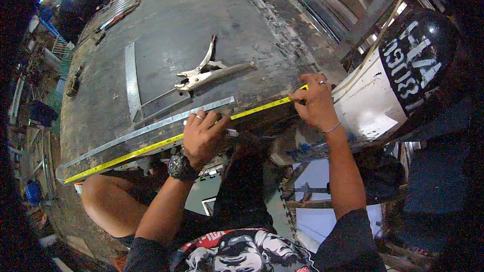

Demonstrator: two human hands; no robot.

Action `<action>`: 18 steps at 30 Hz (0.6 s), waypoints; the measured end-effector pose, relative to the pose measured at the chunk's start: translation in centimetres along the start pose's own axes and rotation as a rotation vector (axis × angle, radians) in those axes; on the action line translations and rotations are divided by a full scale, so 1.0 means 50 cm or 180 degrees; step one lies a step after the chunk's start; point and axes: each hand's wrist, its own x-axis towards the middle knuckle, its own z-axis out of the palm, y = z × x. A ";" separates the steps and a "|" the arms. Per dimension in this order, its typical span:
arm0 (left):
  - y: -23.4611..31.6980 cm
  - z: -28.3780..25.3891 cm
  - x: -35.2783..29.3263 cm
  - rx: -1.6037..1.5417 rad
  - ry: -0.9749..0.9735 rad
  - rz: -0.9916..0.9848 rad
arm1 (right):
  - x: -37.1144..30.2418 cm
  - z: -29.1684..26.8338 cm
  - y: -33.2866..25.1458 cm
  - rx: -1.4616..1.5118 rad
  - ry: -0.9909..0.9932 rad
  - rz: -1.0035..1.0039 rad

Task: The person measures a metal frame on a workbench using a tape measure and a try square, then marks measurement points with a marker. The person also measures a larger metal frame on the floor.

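Observation:
A yellow tape measure (151, 147) is stretched along the near edge of a dark, worn worktable (171, 20). My right hand (317, 102) grips its end at the right, with much of what it holds hidden by the fingers. My left hand (204, 133) rests closed over the middle of the tape. A slim white pen (232, 132) sticks out from under its fingers. Just behind the tape, a steel ruler (146, 132) lies nearly parallel. Farther back are locking pliers (201, 76) with jaws spread and a metal square (132, 78) lying flat.
A white and black cylinder (373, 95) with painted lettering stands against the right end of the table. Long metal profiles (312, 2) lie behind at the right. A ribbed metal sheet (118, 5) sits at the far left. My bent knee (108, 204) is under the near left edge.

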 end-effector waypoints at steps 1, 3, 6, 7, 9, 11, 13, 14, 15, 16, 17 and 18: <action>0.000 0.002 -0.001 -0.0001 -0.0034 -0.0016 | -0.001 -0.002 -0.002 0.0012 0.0007 -0.0021; 0.000 0.004 -0.002 -0.0061 -0.0035 -0.0082 | 0.002 -0.008 -0.005 0.0008 -0.0038 -0.0019; -0.001 0.004 -0.003 -0.0164 -0.0055 -0.0136 | 0.011 -0.014 -0.007 -0.0014 -0.0167 0.0027; -0.002 0.005 -0.003 -0.0176 -0.0041 -0.0142 | 0.013 -0.014 -0.006 -0.0023 -0.0226 0.0047; -0.003 0.004 -0.004 -0.0213 -0.0022 -0.0142 | 0.017 -0.011 -0.003 -0.0026 -0.0241 0.0020; -0.005 0.004 -0.002 -0.0265 -0.0001 -0.0122 | 0.018 -0.007 0.006 -0.0008 -0.0285 0.0024; -0.004 0.001 0.000 -0.0313 -0.0143 -0.0195 | 0.020 -0.001 0.015 0.0071 -0.0284 -0.0016; -0.004 -0.005 -0.002 -0.0294 -0.0218 -0.0249 | 0.020 0.001 0.018 0.0060 -0.0284 0.0042; -0.001 -0.012 -0.004 -0.0286 -0.0264 -0.0185 | 0.020 0.000 0.019 0.0088 -0.0224 0.0034; 0.006 -0.020 -0.011 -0.0217 -0.0253 -0.0216 | 0.020 0.004 0.017 0.0072 -0.0187 0.0072; 0.013 -0.028 -0.018 -0.0121 -0.0228 -0.0249 | 0.021 0.006 0.014 0.0088 -0.0178 0.0014; 0.021 -0.040 -0.032 -0.0157 -0.0189 -0.0371 | 0.019 0.001 0.014 0.0027 -0.0187 0.0012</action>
